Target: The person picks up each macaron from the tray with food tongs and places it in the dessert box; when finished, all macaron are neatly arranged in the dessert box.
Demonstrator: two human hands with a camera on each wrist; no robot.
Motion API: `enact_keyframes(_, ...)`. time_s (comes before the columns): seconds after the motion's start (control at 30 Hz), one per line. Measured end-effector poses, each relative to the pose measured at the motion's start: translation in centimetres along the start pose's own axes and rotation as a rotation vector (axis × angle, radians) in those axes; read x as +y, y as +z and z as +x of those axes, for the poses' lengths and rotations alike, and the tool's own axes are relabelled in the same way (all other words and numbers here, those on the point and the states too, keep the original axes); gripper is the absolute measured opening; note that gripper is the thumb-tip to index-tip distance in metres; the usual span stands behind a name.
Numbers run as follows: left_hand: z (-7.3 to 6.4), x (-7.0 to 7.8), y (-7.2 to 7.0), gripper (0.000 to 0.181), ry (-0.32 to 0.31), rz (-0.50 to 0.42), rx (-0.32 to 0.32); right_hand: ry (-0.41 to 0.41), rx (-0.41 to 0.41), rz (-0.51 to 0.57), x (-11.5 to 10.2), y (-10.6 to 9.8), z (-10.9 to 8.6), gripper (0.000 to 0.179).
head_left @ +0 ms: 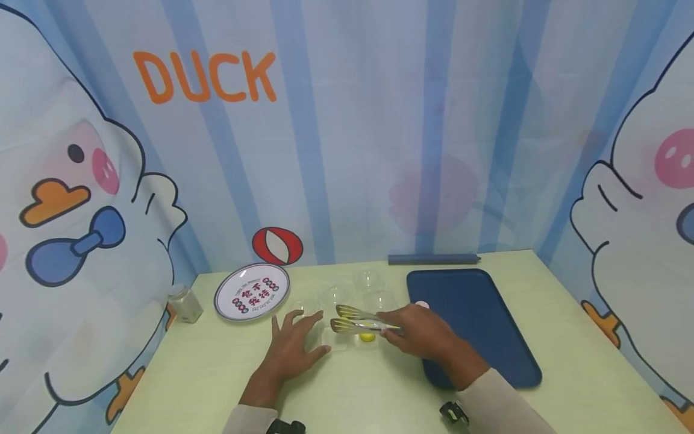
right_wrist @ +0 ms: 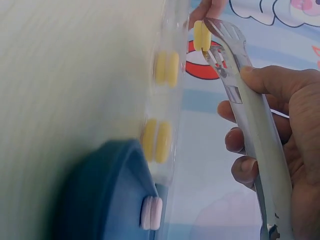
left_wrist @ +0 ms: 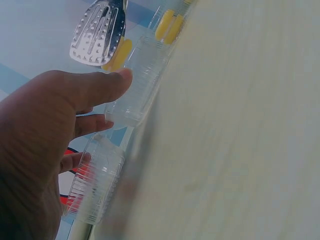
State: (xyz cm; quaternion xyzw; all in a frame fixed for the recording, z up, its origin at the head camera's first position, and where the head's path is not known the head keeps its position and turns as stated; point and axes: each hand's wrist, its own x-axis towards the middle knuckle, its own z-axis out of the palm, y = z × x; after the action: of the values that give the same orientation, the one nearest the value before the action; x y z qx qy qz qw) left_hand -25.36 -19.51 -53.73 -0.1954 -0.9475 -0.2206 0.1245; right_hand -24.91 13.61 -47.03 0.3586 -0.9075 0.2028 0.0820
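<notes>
My right hand [head_left: 425, 331] grips metal tongs [right_wrist: 270, 165]. Between the tong tips is a yellow macaron [right_wrist: 202, 36], held above a clear plastic box [left_wrist: 140, 80]. My left hand [head_left: 293, 349] is spread beside that box, with thumb and index finger at its edges. Another clear box [left_wrist: 97, 185] lies by the left hand's other fingers. More yellow macarons, one nearer [right_wrist: 156, 141] and one farther [right_wrist: 166, 69], sit in clear boxes in the right wrist view. On the blue tray [head_left: 466, 319] lies a pink macaron [head_left: 423, 305], partly hidden by the right hand in the head view.
Several more clear boxes [head_left: 368, 280] stand behind the hands. To the left are a patterned white plate [head_left: 252, 292] and a small jar [head_left: 185, 304]. A dark blue bar-shaped object [head_left: 434, 259] lies along the back edge, before a printed curtain [head_left: 368, 132].
</notes>
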Motion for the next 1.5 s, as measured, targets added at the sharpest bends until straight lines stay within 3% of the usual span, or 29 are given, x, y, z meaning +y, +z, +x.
enact_keyframes(0.47, -0.1, -0.1, 0.1, 0.086, 0.023, -0.001, 0.015, -0.056, -0.018, -0.048, -1.5, 1.1, 1.6, 0.033)
enact_keyframes(1.1, 0.0, -0.3, 0.3, 0.082, 0.012, -0.018, 0.007, -0.031, -0.074, -0.180, -2.1, 1.5, 2.6, 0.027)
enact_keyframes(1.5, 0.0, -0.2, 0.2, 0.082, -0.004, -0.019, -0.010, -0.013, -0.088, -0.174, -2.5, 1.2, 2.8, 0.025)
